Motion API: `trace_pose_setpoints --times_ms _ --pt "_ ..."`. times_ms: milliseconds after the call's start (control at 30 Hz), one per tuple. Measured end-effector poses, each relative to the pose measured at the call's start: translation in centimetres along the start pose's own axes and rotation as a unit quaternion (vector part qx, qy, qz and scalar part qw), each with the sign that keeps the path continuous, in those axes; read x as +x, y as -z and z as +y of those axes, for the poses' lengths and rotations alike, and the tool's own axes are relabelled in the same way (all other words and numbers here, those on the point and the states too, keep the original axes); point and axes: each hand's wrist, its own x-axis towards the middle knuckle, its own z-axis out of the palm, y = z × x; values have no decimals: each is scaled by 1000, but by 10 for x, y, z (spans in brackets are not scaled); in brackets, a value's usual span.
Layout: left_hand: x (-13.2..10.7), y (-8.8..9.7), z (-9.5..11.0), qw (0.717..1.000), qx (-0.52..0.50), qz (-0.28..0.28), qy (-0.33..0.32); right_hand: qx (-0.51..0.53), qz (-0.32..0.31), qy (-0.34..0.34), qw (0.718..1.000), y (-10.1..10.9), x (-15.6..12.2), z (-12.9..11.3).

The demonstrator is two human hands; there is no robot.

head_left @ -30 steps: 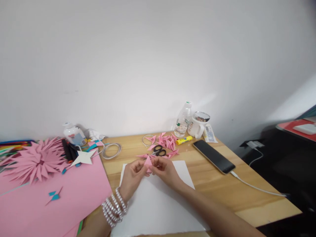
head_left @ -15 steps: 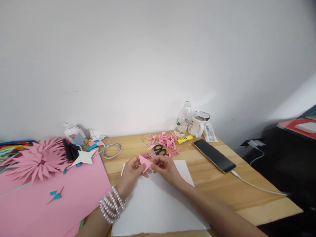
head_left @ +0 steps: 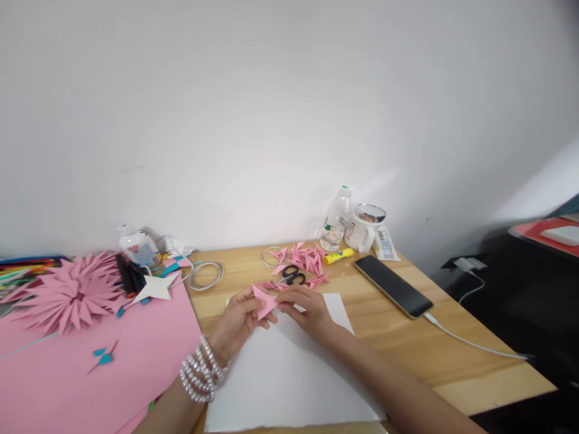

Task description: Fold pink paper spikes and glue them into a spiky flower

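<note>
A small folded piece of pink paper (head_left: pixel 263 302), roughly triangular, is held between both hands above a white sheet (head_left: pixel 289 380). My left hand (head_left: pixel 239 319), with pearl bracelets at the wrist, grips its left side, thumb in front and fingers behind. From the right, my right hand (head_left: pixel 307 310) pinches the paper's pointed corner between thumb and fingers. Just beyond the hands lie black-handled scissors (head_left: pixel 294 275) and a pile of folded pink paper pieces (head_left: pixel 307 258). Parts of the fingers behind the paper are hidden.
A yellow glue stick (head_left: pixel 338 256), water bottle (head_left: pixel 335 220), white mug (head_left: pixel 364 229) and phone (head_left: pixel 393 286) on a cable stand or lie at right. At left, a spiky pink paper piece (head_left: pixel 76 295) and a white paper star (head_left: pixel 157 287) rest on pink sheets (head_left: pixel 149 355).
The pink paper has turned slightly and shifted a little left in my hands. My left hand has rolled somewhat, showing more of its palm side. Both hands keep hold.
</note>
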Motion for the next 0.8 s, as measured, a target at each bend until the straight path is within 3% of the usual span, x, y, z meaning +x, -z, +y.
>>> trace_pose_setpoints --times_ms 100,233,500,600,700,800 --pt "1 1 -2 1000 -10 -1 6 -7 5 27 1000 0 0 -2" --pt "2 3 -4 1000 -22 11 15 7 30 12 999 -2 0 -7" --pt "6 6 -6 998 -39 29 31 80 28 -90 992 -3 3 -14" --pt "8 9 -8 996 -63 21 54 45 37 -52 997 -2 2 -15" --pt "9 10 -8 996 -72 2 61 50 4 -19 999 0 2 -14" --pt "5 6 -4 999 -22 -17 26 140 -44 -141 979 1 5 -13"
